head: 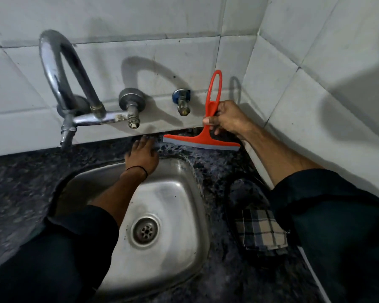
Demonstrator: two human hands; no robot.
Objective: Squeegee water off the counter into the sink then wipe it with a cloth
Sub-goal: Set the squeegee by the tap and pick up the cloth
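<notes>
white wall tiles (184, 25) fill the frame from 9 to 3 o'clock, above a dark speckled counter (15, 189). a steel sink (169, 200) is set at centre. a checked cloth (260, 228) lies unused at 4 o'clock. the orange squeegee (204, 136) is gripped by the right hand (225, 119), fingers closed on its handle, blade laid on the counter at 1 o'clock. the left hand (142, 154) is spread flat, fingers loose, beside the blade. squeegeeing seems in hand; next, a pull toward the basin is judged needed.
</notes>
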